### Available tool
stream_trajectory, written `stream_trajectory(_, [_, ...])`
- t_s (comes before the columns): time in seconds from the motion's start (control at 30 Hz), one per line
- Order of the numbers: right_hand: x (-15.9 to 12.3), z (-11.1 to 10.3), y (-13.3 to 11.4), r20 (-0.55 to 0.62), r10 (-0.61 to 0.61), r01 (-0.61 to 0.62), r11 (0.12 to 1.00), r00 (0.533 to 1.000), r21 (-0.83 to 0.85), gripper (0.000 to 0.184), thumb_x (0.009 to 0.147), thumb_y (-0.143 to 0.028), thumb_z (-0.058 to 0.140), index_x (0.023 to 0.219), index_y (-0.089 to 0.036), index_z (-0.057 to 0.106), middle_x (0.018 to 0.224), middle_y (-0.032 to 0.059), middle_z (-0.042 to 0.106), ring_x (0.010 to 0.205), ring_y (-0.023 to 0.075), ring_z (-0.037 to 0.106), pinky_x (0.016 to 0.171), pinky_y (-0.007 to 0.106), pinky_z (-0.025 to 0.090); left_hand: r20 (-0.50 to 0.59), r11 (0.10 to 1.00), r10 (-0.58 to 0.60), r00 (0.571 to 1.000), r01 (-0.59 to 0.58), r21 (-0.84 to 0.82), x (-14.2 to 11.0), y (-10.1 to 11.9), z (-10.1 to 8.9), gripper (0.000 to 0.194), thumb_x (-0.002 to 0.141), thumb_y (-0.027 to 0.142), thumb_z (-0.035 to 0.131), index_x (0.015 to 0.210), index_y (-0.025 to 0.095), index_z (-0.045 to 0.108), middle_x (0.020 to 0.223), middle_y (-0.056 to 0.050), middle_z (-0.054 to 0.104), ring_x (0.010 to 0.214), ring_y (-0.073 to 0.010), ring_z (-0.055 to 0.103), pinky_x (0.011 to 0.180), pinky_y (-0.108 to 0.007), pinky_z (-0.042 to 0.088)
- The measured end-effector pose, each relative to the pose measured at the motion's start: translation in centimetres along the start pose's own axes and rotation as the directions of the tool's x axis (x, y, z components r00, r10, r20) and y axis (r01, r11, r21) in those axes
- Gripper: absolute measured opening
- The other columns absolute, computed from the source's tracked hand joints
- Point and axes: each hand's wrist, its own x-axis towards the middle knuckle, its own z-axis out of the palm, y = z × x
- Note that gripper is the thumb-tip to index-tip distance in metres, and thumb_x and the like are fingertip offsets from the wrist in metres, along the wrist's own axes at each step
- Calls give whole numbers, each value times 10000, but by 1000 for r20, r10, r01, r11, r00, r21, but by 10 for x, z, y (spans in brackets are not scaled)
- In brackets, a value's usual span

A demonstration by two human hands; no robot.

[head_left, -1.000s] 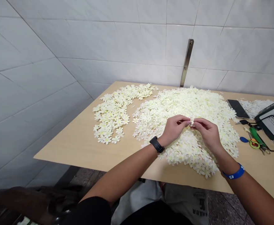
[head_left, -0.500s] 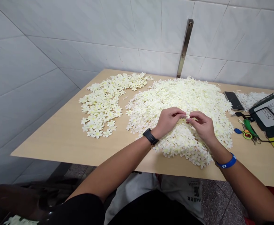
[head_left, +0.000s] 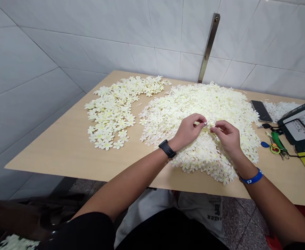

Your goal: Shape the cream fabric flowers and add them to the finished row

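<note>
My left hand [head_left: 190,131], with a black watch on its wrist, pinches a tiny white piece [head_left: 205,124] between thumb and forefinger. A short gap away, my right hand [head_left: 227,136], with a blue wristband below it, has thumb and forefinger closed on what looks like a white flower; it blends into the pale blossoms behind. Both hands are over a large heap of white artificial flowers [head_left: 194,100] with yellowish centres. To the left lies a smaller, curved band of similar flowers [head_left: 109,113].
On the right of the tan tabletop [head_left: 63,152] lie a phone [head_left: 261,111], small white bits [head_left: 281,110], green-handled scissors with keys [head_left: 277,144], and a dark box [head_left: 302,123]. A tiled wall stands behind. More white flowers [head_left: 15,243] show at bottom left.
My hands have moved slightly apart; the left now shows a tiny white piece at its fingertips, where both hands met before. The view has shifted slightly.
</note>
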Motion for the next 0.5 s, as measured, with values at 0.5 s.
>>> stream_trajectory(0.5, [4, 4, -8, 64, 226, -234, 908, 972, 348, 332, 571, -399, 978, 757, -250, 746, 793, -35, 692, 700, 99, 636, 664, 227, 607, 32, 995, -17, 999, 21, -99, -2, 0, 5, 134, 916, 185, 602, 1038, 177, 656, 989, -42, 720, 892, -118, 674, 733, -206, 536])
